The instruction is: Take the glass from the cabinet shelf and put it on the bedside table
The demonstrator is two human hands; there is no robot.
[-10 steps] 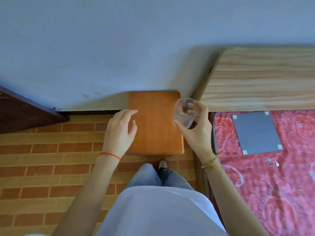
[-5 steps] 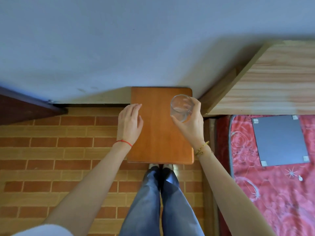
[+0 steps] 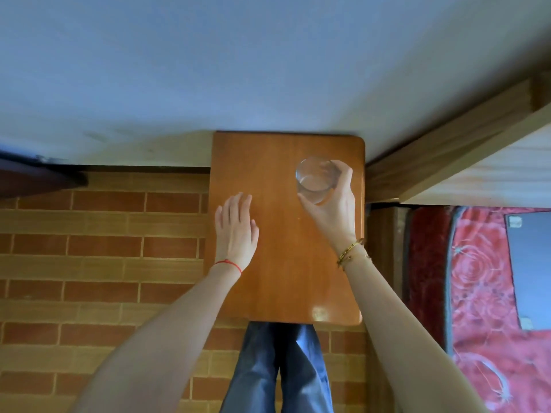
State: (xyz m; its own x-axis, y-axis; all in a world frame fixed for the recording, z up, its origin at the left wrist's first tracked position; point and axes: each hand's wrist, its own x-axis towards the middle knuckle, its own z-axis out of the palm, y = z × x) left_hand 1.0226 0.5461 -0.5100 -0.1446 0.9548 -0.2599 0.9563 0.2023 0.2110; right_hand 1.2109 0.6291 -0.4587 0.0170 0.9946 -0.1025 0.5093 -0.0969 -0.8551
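- Head view: the right hand [image 3: 334, 213] has its grip closed around the glass [image 3: 316, 180], over the far right part of the worktop [image 3: 286, 278].
- The left hand [image 3: 237, 234] is flat with fingers apart, holding nothing, over the worktop's left edge.

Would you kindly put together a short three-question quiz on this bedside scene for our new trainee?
1. True or false: the left hand grips the glass.
2. Over which part of the bedside table is the glass? A) far right part, toward the wall B) near left corner C) off the table, above the floor
3. Fill in: the left wrist wears a thin ___ string.

Key: 1 false, the right hand holds it; 2 A; 3 red.
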